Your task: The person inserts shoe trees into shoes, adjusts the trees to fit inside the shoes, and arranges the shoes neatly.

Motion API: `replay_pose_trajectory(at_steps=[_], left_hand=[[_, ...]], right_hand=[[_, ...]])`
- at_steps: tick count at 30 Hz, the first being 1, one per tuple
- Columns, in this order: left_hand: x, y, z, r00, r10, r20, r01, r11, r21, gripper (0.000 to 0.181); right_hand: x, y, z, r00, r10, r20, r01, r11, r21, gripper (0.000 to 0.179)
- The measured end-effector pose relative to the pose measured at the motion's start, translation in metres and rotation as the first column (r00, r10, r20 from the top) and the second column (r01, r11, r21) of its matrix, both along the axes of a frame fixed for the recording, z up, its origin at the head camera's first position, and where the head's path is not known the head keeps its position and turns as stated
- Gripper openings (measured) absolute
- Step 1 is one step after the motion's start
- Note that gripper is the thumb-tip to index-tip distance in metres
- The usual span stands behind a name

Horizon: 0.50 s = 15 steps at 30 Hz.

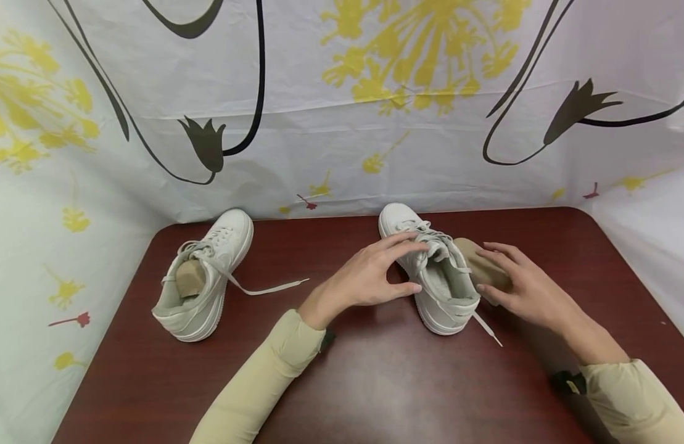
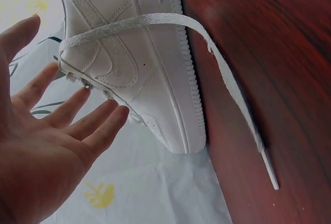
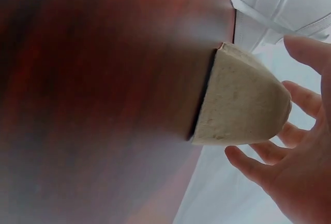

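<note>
Two white sneakers stand on the table, toes toward the back. My left hand is spread over the right sneaker, its fingertips by the laces and tongue; contact there is unclear. In the left wrist view its palm faces the sneaker's side, and a loose lace trails onto the wood. My right hand reaches around a tan shoe insert standing right of that sneaker. Some fingertips pass behind the insert and the thumb stays apart from it. Whether those fingers touch it cannot be told.
The left sneaker has a similar tan insert inside its opening and a lace stretching right. A patterned white cloth hangs behind and beside the dark red table.
</note>
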<state>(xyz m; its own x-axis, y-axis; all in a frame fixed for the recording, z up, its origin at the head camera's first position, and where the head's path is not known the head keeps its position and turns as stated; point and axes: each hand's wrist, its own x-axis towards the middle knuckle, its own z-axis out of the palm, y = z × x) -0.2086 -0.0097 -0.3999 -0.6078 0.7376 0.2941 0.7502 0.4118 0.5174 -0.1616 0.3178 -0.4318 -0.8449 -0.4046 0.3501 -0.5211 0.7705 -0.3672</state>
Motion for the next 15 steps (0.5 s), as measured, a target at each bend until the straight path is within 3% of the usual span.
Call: replay_pose_trajectory(at_steps=[8, 15], left_hand=[[0.001, 0.001, -0.004, 1.0, -0.011, 0.011, 0.011, 1.0, 0.021, 0.062], [0.003, 0.006, -0.005, 1.0, -0.02, -0.02, 0.02, 1.0, 0.001, 0.061]], right_hand=[[0.006, 0.007, -0.006, 1.0, -0.006, -0.004, 0.006, 0.998, 0.056, 0.071], [0.009, 0.013, -0.008, 1.0, -0.014, 0.004, 0.014, 0.999, 0.051, 0.073]])
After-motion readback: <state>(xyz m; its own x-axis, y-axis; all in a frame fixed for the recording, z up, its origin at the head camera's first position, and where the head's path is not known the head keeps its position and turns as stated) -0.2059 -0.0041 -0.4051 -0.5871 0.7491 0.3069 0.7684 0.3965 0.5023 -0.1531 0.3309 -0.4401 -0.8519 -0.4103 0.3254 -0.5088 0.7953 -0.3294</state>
